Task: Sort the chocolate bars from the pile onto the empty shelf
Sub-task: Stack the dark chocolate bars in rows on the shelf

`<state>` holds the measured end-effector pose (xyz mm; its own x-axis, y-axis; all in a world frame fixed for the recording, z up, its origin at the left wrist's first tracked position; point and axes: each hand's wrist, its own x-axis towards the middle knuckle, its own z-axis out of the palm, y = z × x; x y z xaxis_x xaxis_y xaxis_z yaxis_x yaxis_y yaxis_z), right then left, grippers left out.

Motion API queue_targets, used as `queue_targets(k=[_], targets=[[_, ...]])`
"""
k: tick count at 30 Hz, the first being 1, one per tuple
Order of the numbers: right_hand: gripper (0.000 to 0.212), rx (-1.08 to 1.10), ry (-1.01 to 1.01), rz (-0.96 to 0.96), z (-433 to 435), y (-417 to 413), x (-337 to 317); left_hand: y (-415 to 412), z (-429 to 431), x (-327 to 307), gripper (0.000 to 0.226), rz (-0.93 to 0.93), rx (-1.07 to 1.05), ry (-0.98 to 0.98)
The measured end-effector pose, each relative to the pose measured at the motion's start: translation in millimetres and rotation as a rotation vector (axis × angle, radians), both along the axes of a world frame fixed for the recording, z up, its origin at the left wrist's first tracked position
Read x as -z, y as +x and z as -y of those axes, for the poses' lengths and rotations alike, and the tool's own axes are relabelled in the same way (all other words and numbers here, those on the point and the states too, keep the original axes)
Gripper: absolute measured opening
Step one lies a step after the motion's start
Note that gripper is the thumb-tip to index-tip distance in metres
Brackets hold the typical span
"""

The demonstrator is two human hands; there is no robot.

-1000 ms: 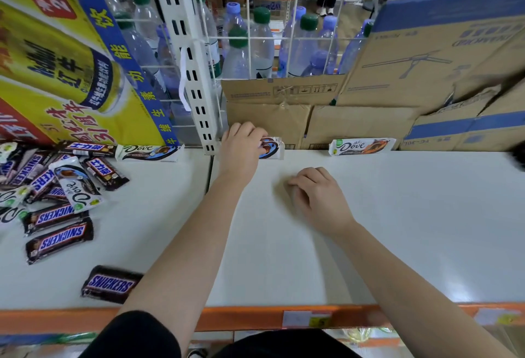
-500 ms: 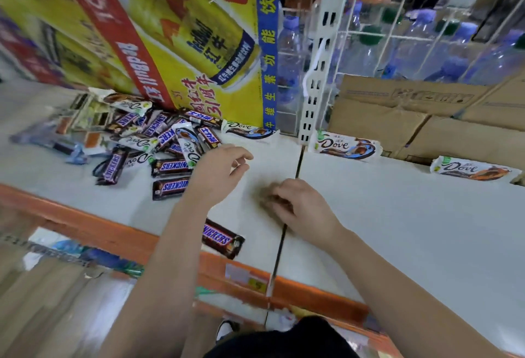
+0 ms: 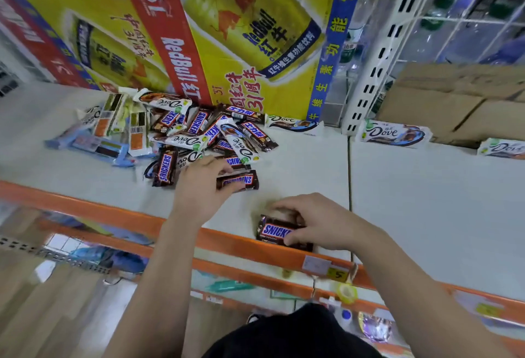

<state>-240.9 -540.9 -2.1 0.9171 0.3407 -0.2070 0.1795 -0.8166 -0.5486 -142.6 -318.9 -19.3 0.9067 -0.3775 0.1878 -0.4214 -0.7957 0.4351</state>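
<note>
SNICKERS, white on blue, on the brown-wrapped bar [image 3: 274,231] that my right hand [image 3: 321,224] pinches at the shelf edge. Same word, upside down, on the second brown bar [image 3: 247,180] that my left hand [image 3: 203,187] grips. "Dove" on the white-wrapped bar [image 3: 393,133] at the back. Yellow cardboard carton [image 3: 227,67]: "RedBull" on its red stripe, "24" top right. Small yellow price tag [image 3: 338,274] on the orange rail: "5".

Brown Snickers bars [image 3: 279,232], white Dove bars [image 3: 393,133], orange-edged shelf [image 3: 221,241]

Pile [image 3: 199,136] left; Dove bars [image 3: 395,134] seemingly right-rear
</note>
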Motion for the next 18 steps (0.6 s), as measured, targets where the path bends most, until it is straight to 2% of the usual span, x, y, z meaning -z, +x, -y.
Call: queue_targets(k=[3, 6, 8, 10, 12, 14, 18], targets=[[0.041, 0.091, 0.064, -0.04, -2.7, -4.2, 0.5, 1.6, -2.9, 1.8, 0.048, -0.093, 0.045, 0.022], [0.017, 0.244, 0.186, -0.073, -1.9, -10.9, -2.9, 4.6, 0.7, -0.4, 0.048, -0.135, 0.106, 0.016], [0.011, 0.365, 0.3, -0.085, 1.6, -17.7, -5.2, 2.6, 7.8, -3.6, 0.04, -0.123, 0.152, 0.046], [0.009, 0.438, 0.342, -0.07, 9.0, -24.3, -6.4, -2.4, 17.7, -7.4, 0.023, -0.133, 0.172, -0.042], [0.009, 0.464, 0.331, -0.056, 19.9, -31.5, -7.4, -7.7, 30.7, -9.6, 0.013, -0.233, 0.166, -0.236], [0.009, 0.498, 0.357, -0.067, 32.0, -40.1, -6.9, -13.1, 46.2, -12.9, 0.014, -0.363, 0.15, -0.402], [0.02, 0.573, 0.284, 0.052, 60.3, -64.9, -4.6, -24.8, 85.3, -19.7, 0.017, -0.507, 0.209, -0.511]])
